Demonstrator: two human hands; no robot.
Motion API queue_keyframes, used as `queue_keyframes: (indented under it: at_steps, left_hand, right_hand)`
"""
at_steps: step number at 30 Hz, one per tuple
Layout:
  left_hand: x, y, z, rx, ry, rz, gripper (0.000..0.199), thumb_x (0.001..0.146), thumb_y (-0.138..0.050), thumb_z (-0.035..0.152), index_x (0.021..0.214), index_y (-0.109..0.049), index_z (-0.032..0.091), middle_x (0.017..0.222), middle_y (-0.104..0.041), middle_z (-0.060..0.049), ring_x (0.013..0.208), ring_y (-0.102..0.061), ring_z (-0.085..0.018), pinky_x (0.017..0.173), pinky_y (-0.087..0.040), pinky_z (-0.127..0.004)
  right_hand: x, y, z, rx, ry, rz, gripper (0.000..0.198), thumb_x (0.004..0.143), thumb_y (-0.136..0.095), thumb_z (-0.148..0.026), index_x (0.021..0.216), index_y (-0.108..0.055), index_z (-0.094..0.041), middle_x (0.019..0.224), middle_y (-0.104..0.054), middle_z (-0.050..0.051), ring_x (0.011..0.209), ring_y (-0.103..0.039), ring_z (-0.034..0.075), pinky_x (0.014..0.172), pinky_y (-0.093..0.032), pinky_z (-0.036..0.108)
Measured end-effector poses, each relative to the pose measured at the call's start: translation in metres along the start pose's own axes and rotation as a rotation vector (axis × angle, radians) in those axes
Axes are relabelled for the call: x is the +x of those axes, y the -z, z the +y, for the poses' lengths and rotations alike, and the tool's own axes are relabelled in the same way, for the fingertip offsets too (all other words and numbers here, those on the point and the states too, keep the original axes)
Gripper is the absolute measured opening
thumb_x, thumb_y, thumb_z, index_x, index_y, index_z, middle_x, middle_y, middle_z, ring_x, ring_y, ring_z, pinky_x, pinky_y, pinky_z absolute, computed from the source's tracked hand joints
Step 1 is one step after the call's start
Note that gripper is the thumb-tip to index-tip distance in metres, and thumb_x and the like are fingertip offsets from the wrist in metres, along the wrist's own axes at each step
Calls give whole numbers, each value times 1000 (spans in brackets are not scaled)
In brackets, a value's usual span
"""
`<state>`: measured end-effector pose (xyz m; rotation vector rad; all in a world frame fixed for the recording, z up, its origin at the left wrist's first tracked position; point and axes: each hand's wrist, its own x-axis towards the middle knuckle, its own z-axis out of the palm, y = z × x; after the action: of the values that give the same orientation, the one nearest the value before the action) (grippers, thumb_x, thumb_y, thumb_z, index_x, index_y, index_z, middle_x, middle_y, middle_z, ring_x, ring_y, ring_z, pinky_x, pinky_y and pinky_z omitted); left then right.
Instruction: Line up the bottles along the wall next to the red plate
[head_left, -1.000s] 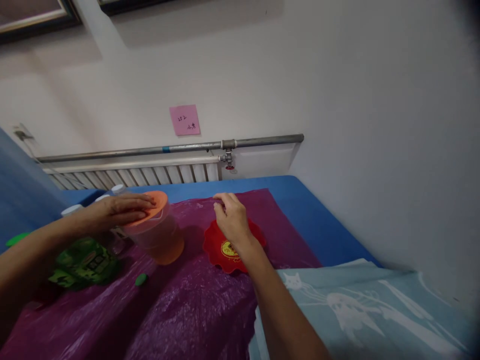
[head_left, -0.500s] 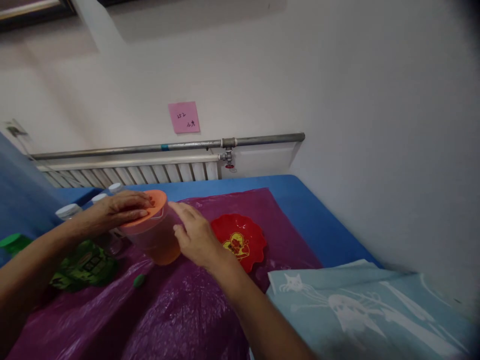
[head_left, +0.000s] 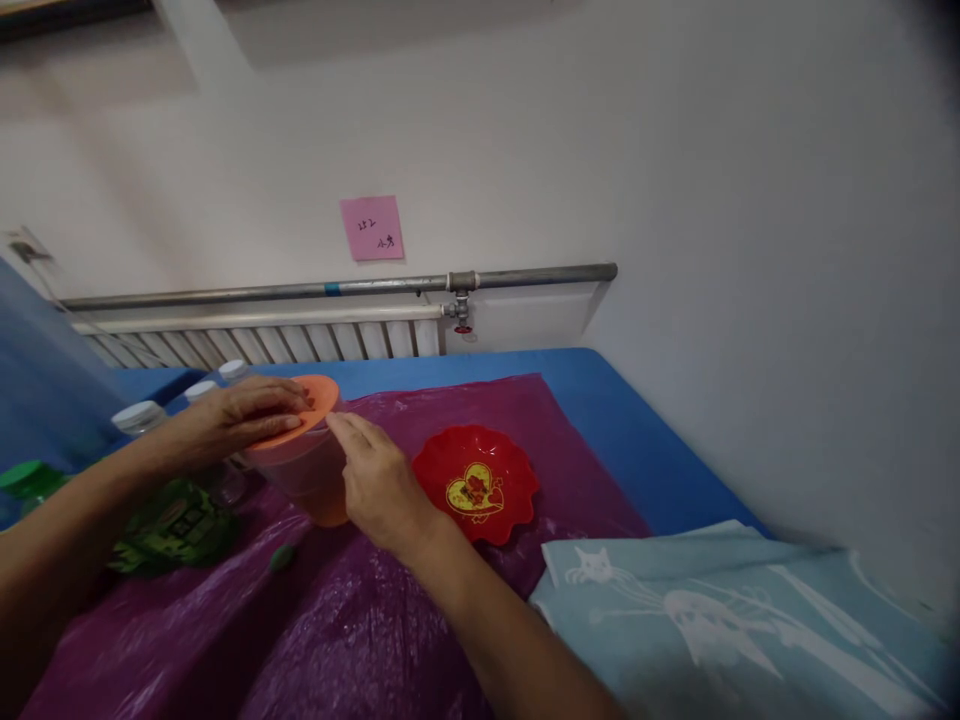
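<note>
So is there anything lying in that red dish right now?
No, the red dish holds nothing; only its printed yellow heart shows, and the right hand is beside it, at the orange jug.

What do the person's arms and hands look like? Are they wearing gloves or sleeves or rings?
Both arms are bare, with no sleeves reaching into view. The left hand and the right hand are bare too: no gloves, and no watch or bracelet shows at either wrist. No rings can be seen on the fingers, though the picture is a little blurry for anything tiny.
</note>
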<state>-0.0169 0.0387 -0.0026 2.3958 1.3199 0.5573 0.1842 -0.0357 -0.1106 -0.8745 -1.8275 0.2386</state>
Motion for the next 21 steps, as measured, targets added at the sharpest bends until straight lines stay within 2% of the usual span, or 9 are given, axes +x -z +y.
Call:
queue_keyframes:
  at_steps: [5, 9, 14, 21]
  left_hand:
    - [0, 0, 6, 31, -15, -13, 61, 63, -57, 85, 84, -79, 32, 111, -74, -9, 114, -64, -31, 112, -47, -53]
    - [-1, 0, 3, 23, 3, 1, 64, 64, -57, 86, 91, -78, 32, 116, -72, -7, 117, -63, -30, 113, -46, -54]
    - [-4, -2, -1, 20, 16, 8, 65, 64, -59, 85, 94, -77, 31, 118, -71, -7, 119, -60, -29, 115, -42, -55]
    - [-2, -5, -7, -16, 46, 28, 59, 63, -66, 78, 95, -78, 30, 121, -71, -6, 121, -59, -31, 118, -40, -48]
  right_hand:
    - [-2, 0, -1, -55, 39, 6, 63, 85, -37, 4, 145, -46, -11, 142, -57, 14, 136, -52, 23, 117, -46, 40]
    - [-3, 0, 0, -73, 43, 3, 59, 86, -37, 4, 144, -47, -7, 143, -57, 16, 135, -52, 22, 118, -45, 38]
    - [-3, -1, 0, -79, 37, 5, 60, 87, -38, 3, 145, -47, -8, 143, -57, 16, 135, -52, 22, 118, -45, 39]
    - [-2, -1, -1, -46, 4, -29, 65, 82, -38, 5, 145, -47, -6, 145, -55, 17, 138, -50, 23, 120, -42, 38]
